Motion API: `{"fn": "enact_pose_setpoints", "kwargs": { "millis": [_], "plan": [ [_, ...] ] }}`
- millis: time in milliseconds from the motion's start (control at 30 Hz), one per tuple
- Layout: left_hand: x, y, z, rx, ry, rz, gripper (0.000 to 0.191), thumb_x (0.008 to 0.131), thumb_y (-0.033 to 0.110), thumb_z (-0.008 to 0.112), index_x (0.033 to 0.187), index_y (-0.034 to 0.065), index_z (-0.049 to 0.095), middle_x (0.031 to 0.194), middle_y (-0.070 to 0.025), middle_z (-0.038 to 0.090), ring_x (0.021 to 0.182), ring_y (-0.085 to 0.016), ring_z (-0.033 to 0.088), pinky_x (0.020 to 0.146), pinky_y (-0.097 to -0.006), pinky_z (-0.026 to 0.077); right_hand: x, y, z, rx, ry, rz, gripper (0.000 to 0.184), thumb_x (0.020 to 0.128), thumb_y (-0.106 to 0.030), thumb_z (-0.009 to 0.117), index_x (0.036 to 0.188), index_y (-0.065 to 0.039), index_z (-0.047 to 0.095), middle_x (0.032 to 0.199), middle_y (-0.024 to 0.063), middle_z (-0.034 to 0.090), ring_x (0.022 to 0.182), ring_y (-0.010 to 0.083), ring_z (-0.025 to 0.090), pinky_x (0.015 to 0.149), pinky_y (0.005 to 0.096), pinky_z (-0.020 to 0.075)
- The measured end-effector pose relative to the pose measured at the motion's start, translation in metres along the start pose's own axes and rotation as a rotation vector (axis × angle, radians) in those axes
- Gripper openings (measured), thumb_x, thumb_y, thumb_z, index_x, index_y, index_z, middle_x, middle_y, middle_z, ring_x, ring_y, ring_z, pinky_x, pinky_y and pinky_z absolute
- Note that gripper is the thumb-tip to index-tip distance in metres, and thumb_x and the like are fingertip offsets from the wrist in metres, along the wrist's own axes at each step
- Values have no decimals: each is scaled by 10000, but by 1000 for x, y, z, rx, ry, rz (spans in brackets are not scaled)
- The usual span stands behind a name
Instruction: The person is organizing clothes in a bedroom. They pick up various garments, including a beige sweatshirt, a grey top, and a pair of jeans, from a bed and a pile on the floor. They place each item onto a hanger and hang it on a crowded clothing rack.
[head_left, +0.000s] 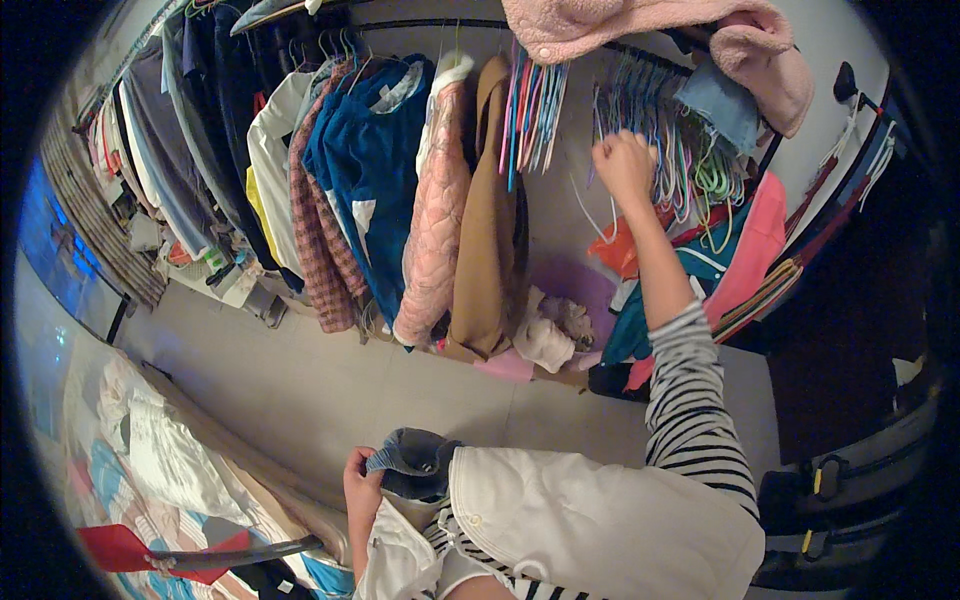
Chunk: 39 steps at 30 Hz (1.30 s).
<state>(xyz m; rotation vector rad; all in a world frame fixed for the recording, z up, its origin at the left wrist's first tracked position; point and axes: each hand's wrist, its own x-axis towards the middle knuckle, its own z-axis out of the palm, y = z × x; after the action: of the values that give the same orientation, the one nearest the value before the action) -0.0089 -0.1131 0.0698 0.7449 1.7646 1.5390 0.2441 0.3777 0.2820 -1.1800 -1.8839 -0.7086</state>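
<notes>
My right hand (626, 161) is raised among the wire clothes hangers (645, 97) on the rack at the upper right; its fingers are curled, and a pale hanger (589, 206) hangs just below them. Whether the fingers grip a hanger cannot be told. Low in the view, my left hand (363, 469) holds the edge of a blue denim garment (411, 454) by its opening. To the left of my right hand, a bundle of pink, blue and red hangers (536, 105) hangs from the same rack. A pink fleece garment (637, 22) lies over the rack's top.
Hung clothes fill the rack to the left, among them a brown coat (487, 247) and a pink quilted jacket (437, 225). Under the hangers are an orange plastic bag (619, 251) and a purple tub (574, 285). A bed with bedding (172, 457) stands at lower left.
</notes>
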Motion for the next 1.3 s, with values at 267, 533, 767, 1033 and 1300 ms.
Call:
{"fn": "enact_pose_setpoints", "kwargs": {
  "millis": [267,533,767,1033,1300],
  "plan": [
    [14,4,-16,-65,148,27,161,788,64,584,942,51,541,833,11,527,780,-100,488,710,-230,393,-250,-67,-39,891,52,377,97,879,-78,576,922,-10,522,768,77,502,727,164,513,669,307,425],
    [75,53,-42,19,153,180,236,852,94,510,1080,72,565,861,-7,589,749,-68,516,637,-215,423,-355,-112,-113,1044,-745,645,235,939,-205,469,842,-23,581,719,3,543,677,120,473,622,265,392],
    [75,117,-70,86,67,153,296,815,66,464,1088,114,569,805,-8,580,610,-80,531,465,-225,440,-205,-209,-136,2446,-540,284,333,973,-287,417,710,-86,452,582,-9,324,471,100,269,472,261,229],
    [89,188,-130,54,105,180,220,825,153,484,1005,117,607,728,16,592,525,-69,519,417,-217,397,-148,-309,-88,2819,-954,313,444,935,-371,477,589,-93,451,514,-17,296,435,107,225,456,277,200],
    [125,200,-196,136,267,131,241,839,189,465,1013,110,612,663,5,559,464,-85,483,375,-248,368,-119,-360,-43,3306,-905,279,354,918,-276,504,626,-118,382,557,-22,279,425,93,229,412,272,197]
  ]
}}
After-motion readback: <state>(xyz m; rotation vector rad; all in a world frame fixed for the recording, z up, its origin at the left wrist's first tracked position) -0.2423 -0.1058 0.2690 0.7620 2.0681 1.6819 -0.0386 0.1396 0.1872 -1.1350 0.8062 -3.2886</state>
